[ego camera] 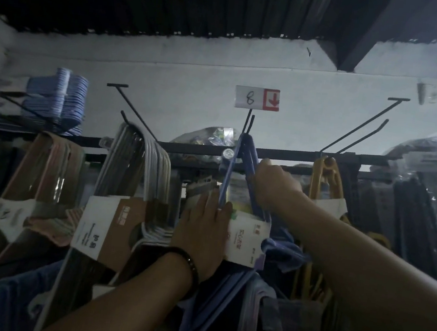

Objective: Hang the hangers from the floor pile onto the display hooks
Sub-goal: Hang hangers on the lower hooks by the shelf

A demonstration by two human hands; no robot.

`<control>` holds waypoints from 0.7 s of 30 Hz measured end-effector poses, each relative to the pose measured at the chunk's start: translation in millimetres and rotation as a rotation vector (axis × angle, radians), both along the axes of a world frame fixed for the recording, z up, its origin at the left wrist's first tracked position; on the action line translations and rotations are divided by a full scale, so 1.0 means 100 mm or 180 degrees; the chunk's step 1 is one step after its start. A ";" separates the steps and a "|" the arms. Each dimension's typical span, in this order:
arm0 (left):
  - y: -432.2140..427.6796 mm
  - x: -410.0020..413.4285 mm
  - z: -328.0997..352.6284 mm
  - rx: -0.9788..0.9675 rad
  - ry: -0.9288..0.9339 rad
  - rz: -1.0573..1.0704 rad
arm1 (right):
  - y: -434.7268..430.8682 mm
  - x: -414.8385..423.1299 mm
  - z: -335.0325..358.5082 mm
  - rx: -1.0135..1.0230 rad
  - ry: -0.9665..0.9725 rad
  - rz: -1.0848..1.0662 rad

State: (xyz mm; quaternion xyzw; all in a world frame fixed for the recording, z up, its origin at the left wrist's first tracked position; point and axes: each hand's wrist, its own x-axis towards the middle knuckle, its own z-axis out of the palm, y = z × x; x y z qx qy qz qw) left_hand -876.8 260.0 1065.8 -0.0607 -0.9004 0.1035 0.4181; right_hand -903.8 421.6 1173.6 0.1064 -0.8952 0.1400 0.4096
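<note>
**Blue hanger bundle at the centre hook, both hands on it**

The blue hanger bundle [241, 173] hangs at the centre display hook [248, 125], under the price tag marked 8 [257, 98]; whether its necks are fully seated on the hook is hard to tell in this light. Your right hand [275, 184] is closed around the upper shoulder of the bundle, just below the hook. Your left hand [204, 229] lies flat, fingers spread, against the white card sleeve [246, 244] that bands the bundle lower down.

Judgement on handling: several stiff hangers banded together, probably moderately heavy and prone to swing. The card sleeve looks soft and could tear or slide, so carry the load at the necks and only steady at the sleeve.

Neighbours: a white hanger bundle [140, 161] with a brown-and-white sleeve occupies the hook to the left; a yellow hanger bundle [326, 178] hangs from the rail to the right. The far right hook [365, 125] looks bare.
</note>
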 end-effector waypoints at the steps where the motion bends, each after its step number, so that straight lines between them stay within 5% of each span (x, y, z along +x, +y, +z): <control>1: 0.00 0.06 0.00 -0.0003 0.0041 -0.0068 | 0.00 0.05 -0.03 -0.0076 0.0010 0.0003; 7: -0.23 0.84 -0.27 0.0175 0.0625 -0.0593 | -0.15 0.78 -0.51 -0.0193 0.0938 0.0265; 10: -0.59 1.48 -0.67 0.0514 0.1001 -0.0888 | -0.44 1.28 -0.93 -0.0185 0.1205 0.1197; 15: -1.54 2.71 -1.88 0.1111 0.0471 -0.0316 | -1.31 2.03 -2.10 -0.0120 0.0535 0.2426; 21: -2.61 4.49 -4.13 0.1933 -0.1068 0.1373 | -2.72 2.89 -4.20 0.0538 -0.1240 0.3106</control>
